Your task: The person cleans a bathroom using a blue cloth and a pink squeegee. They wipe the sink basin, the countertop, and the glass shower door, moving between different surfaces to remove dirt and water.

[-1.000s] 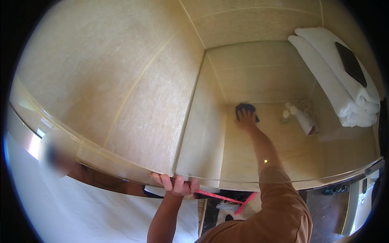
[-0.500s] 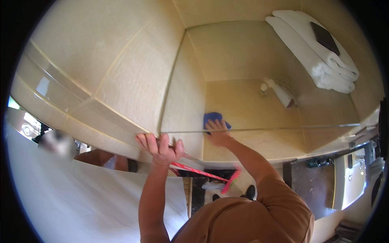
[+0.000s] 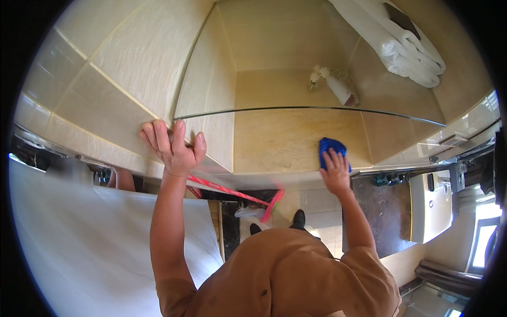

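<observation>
My right hand (image 3: 336, 169) presses a blue cloth (image 3: 331, 147) onto the bottom ledge (image 3: 290, 140) of a tiled wall niche, near its front right. The fingers lie over the cloth, which bunches under and beside them. Over to the left, my left hand (image 3: 176, 150) rests on the tiled side edge of the niche with fingers spread and bent over it, holding no loose object. A clear glass shelf (image 3: 317, 108) crosses the niche above the ledge. Behind its front edge is a white vase (image 3: 340, 91) with white flowers, lying tilted or leaning; I cannot tell which.
Folded white towels (image 3: 398, 50) with a dark flat item (image 3: 401, 20) on top sit on the glass shelf. Below are a pink-red long-handled tool (image 3: 232, 191), a white-covered surface (image 3: 95, 227) at left, and a dark counter with a white basin (image 3: 432, 206) at right.
My right hand and the cloth have moved right along the ledge, from the left corner under the glass to the front right. My left hand stays on the tiled edge. The view has shifted.
</observation>
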`<state>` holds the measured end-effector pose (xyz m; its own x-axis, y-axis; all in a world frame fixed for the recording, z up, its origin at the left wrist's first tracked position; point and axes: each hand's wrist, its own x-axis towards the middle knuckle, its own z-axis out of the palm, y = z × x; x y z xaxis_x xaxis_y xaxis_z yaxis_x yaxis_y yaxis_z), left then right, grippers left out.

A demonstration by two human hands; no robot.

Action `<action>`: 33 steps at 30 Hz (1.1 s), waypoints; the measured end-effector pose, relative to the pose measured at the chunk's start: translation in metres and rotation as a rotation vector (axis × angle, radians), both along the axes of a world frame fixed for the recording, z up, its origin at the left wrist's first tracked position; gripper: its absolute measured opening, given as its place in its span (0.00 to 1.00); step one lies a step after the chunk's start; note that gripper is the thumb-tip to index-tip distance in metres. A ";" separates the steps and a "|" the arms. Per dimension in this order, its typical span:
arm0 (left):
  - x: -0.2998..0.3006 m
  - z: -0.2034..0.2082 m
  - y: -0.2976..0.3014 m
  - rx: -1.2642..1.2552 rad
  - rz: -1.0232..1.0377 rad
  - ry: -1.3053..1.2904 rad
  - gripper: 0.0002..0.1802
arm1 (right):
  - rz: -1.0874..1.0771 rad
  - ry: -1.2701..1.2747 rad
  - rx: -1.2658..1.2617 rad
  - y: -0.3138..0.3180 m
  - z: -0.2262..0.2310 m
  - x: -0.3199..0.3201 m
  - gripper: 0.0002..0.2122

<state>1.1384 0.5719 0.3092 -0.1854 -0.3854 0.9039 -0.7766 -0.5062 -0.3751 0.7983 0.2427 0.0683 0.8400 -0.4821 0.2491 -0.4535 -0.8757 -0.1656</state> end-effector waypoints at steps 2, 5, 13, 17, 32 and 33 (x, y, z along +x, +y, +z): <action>0.002 0.001 0.001 0.002 -0.035 0.007 0.31 | -0.055 -0.008 -0.009 -0.026 -0.001 -0.018 0.32; 0.004 -0.002 -0.001 -0.028 -0.043 -0.012 0.31 | -0.152 0.050 0.019 -0.033 -0.006 -0.024 0.31; 0.001 -0.006 -0.003 -0.015 -0.008 0.024 0.32 | 0.238 0.044 0.005 0.116 -0.021 0.090 0.36; 0.006 0.001 -0.003 -0.021 -0.084 -0.016 0.32 | 0.509 0.190 0.001 0.189 -0.008 0.155 0.34; 0.003 -0.009 -0.001 -0.053 -0.018 -0.013 0.30 | 0.000 0.005 -0.205 0.034 -0.022 0.009 0.28; 0.002 -0.008 0.001 -0.051 -0.015 -0.014 0.30 | -0.071 0.031 -0.184 0.023 -0.015 -0.003 0.29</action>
